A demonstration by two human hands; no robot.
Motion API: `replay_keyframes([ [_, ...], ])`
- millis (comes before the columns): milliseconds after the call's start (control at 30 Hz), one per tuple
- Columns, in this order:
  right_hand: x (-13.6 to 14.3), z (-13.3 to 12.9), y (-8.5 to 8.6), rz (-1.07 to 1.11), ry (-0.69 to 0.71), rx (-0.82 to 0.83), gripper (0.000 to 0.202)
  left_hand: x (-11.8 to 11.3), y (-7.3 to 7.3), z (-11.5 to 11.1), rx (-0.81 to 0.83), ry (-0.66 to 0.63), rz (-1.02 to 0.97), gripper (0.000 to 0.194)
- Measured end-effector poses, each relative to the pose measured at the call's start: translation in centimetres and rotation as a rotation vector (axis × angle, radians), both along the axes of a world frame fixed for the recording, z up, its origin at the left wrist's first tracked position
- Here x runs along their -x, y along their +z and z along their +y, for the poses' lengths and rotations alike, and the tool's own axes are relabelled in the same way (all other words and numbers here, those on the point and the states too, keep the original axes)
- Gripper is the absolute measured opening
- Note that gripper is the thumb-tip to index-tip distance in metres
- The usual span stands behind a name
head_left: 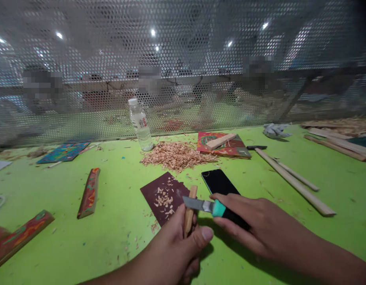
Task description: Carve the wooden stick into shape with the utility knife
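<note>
My left hand (183, 241) is closed around a small wooden stick (190, 211), whose upper end sticks out above the fingers. In my right hand (254, 221) is a utility knife (227, 213) with a black and turquoise handle. Its blade lies across the stick, just above my left fingers, and seems to touch the wood. Behind the stick lies a dark brown sheet of sandpaper (155, 198) with pale wood shavings on it. A black phone (220, 181) rests on the table beyond my right hand, partly covered by it.
A heap of shavings (178, 155) and a water bottle (141, 128) stand near the perforated metal screen (177, 51). Painted wood pieces (89, 194) lie left on the green table (111, 245). Toward the right are long wooden sticks (298, 186), a red painted board (242, 146) and crumpled paper (275, 130).
</note>
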State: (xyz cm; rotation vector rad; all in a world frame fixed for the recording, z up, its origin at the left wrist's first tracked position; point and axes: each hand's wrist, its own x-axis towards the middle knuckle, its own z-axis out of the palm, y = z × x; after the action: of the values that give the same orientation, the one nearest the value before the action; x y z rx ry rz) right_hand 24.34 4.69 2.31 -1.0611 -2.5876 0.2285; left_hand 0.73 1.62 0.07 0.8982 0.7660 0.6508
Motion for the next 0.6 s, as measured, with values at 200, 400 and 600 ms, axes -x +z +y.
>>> replay_keyframes([
  [200, 0.9, -0.9, 0.4, -0.053, 0.078, 0.163, 0.019, -0.5, -0.6, -0.2, -0.039, 0.087, -0.119, 0.087],
  [400, 1.2, -1.4, 0.0, -0.026, 0.063, -0.027, 0.026, -1.3, -0.4, -0.4, -0.217, 0.200, -0.065, 0.045],
  [600, 1.5, -2.0, -0.6, -0.017, -0.015, -0.193, 0.045, -1.9, -0.5, -0.4, -0.206, 0.333, 0.014, 0.026],
])
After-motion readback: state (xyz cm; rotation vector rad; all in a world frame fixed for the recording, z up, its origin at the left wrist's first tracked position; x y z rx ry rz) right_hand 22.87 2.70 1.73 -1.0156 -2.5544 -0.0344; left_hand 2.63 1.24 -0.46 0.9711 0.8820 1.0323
